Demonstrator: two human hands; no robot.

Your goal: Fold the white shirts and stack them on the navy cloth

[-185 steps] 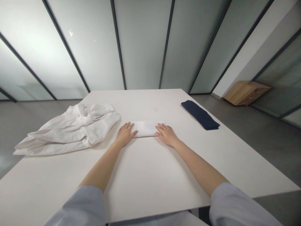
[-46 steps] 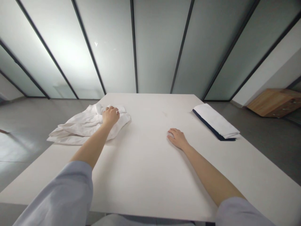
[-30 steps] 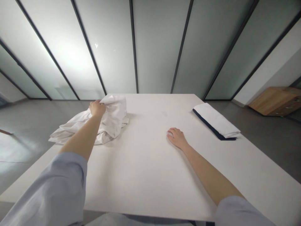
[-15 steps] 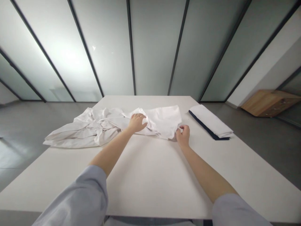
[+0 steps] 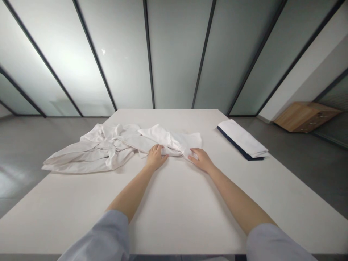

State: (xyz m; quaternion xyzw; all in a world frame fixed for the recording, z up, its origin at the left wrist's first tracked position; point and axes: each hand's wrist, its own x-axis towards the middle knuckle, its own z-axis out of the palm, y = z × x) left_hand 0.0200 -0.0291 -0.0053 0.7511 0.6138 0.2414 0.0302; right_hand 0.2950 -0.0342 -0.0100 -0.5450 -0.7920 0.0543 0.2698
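Note:
A crumpled white cloth lies in the middle of the white table, drawn out from a rumpled pile of white cloths at the left. My left hand rests on the cloth's near edge with its fingers curled on the fabric. My right hand lies on the cloth's near right corner, fingers bent over it. Both hands touch the same cloth, about a hand's width apart.
A folded white cloth sits on a folded dark navy cloth at the table's right side. Frosted glass panels stand behind the table. A low wooden cabinet is on the floor at the far right.
My left hand lifted a white cloth from the pile and dragged it to the middle of the table. My right hand came up to its corner. Both hands now press on its near edge.

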